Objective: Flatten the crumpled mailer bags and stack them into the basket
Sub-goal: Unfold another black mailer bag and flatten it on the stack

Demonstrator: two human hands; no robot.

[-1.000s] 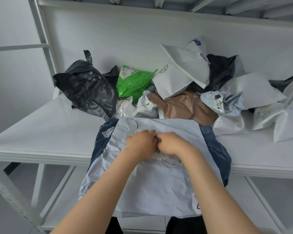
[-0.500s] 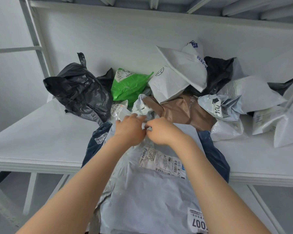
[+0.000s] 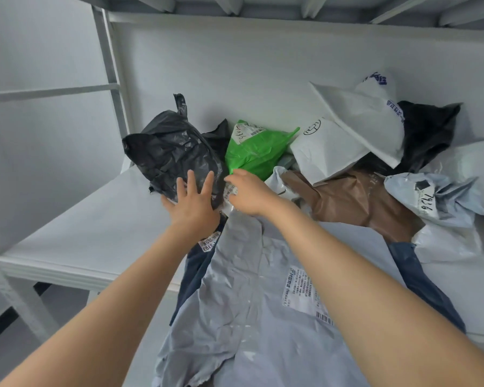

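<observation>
Hands: two, both mine, reaching over the flat bags to the pile.
Left hand (image 3: 192, 202): wide, fingers straight and spread, pressing on the lower edge of the crumpled black bag (image 3: 173, 152).
Right hand (image 3: 249, 192): fingers bent, tips on a small white labelled bag (image 3: 231, 191) between the black and the green; I cannot tell whether they pinch it.
Flattened bags: two, a pale grey bag (image 3: 263, 303) on top of a navy bag (image 3: 419, 277), hanging over the front edge of the shelf (image 3: 81, 233) under my forearms.
Green bag (image 3: 254, 152): one, at the back wall.
Brown bag (image 3: 355, 199): one, just right of my right hand.
Black: two, counting the second black bag (image 3: 428, 129) far right.
White, leaning: two, a logo bag (image 3: 327, 152) and a blue-printed bag (image 3: 366, 113) over it.
Pale blue bag (image 3: 436, 196): one, marked 7936.
</observation>
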